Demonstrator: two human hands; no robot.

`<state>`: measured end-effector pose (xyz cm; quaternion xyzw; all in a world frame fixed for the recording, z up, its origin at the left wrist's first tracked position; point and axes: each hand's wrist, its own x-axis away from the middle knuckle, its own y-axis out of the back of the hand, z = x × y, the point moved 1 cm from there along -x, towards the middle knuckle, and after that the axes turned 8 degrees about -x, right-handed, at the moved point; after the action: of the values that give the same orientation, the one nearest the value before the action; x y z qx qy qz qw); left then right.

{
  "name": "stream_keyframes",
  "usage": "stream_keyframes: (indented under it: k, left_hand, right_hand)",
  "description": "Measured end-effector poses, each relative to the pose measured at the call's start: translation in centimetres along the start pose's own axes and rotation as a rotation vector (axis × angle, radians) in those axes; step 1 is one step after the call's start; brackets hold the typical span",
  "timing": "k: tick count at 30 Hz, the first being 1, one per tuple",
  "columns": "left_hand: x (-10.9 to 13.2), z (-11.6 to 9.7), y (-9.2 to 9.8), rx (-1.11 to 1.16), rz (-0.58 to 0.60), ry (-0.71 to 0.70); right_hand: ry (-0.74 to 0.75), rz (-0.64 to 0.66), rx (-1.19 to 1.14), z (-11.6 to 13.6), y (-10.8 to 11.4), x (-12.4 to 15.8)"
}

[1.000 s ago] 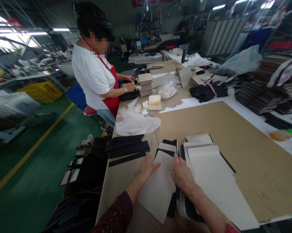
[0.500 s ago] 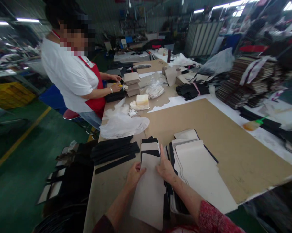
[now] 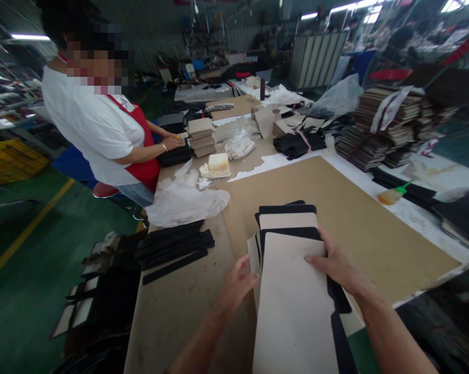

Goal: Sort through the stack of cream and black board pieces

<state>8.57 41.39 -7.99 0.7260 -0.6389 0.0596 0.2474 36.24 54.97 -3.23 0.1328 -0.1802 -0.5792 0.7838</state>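
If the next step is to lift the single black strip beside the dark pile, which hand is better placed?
Probably the left hand: it is nearer the black strip, open beside the stacked panels, while the right hand grasps their right edge, thumb on top.

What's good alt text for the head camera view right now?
The right hand holds a stack of pale and black panels at a table, the left hand open beside it. Black strips lie further left; beyond, a person wears a red apron.
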Motion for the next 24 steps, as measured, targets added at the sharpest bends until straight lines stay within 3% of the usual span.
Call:
stream_keyframes:
  k: [4, 7, 9, 13, 17, 20, 24]
  left_hand:
    - [-1.4, -0.3, -5.6, -0.346, -0.079, 0.055]
    - [-1.9, -1.1, -8.8, -0.566, -0.16, 0.042]
    - [-2.3, -1.7, -10.1, -0.614, -0.2, 0.05]
    - [-3.2, -1.9, -11.1, -0.605, -0.245, 0.071]
    - [-3.4, -0.9, -11.3, -0.591, -0.279, 0.029]
    - [-3.2, -0.3, -11.4, -0.577, -0.319, 0.009]
    - [-3.1, -0.6, -11.6, -0.555, -0.344, 0.019]
  right_hand:
    - [-0.06, -0.122, 0.154, -5.4, -2.8, -1.6]
    - [0.041, -0.108, 0.101, -6.4, -4.6, -1.6]
    - [0.086, -0.081, 0.013, -6.4, -4.4, -2.0]
    - [-0.085, -0.109, -0.11, -8.6, -0.8, -5.0]
    - [-0.25, -0.176, -0.002, -12.9, 2.8, -9.7]
    - [-0.284, -0.148, 0.104, -14.8, 3.1, -12.6]
    - [-0.342, -0.061, 0.18, -15.2, 2.3, -15.6]
